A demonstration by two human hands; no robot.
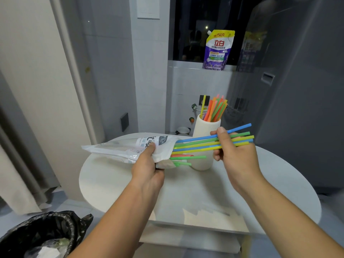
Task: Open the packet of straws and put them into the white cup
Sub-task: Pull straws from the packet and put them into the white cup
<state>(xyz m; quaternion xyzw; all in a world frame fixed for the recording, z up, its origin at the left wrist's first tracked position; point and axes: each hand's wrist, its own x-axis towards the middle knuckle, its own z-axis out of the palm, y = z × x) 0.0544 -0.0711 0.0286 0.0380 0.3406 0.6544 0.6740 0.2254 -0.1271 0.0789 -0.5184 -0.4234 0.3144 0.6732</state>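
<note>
My left hand grips the white straw packet near its open mouth and holds it level above the table. My right hand pinches a bundle of blue, green and yellow straws half drawn out of the packet to the right. A few green and orange straws still poke out of the mouth below. Behind the bundle stands the white ribbed cup with several orange, green and yellow straws upright in it.
The round white table carries the cup. A bin with a black liner stands at the lower left. A purple detergent pouch sits on the window ledge. A curtain hangs at the left, a grey fridge at the right.
</note>
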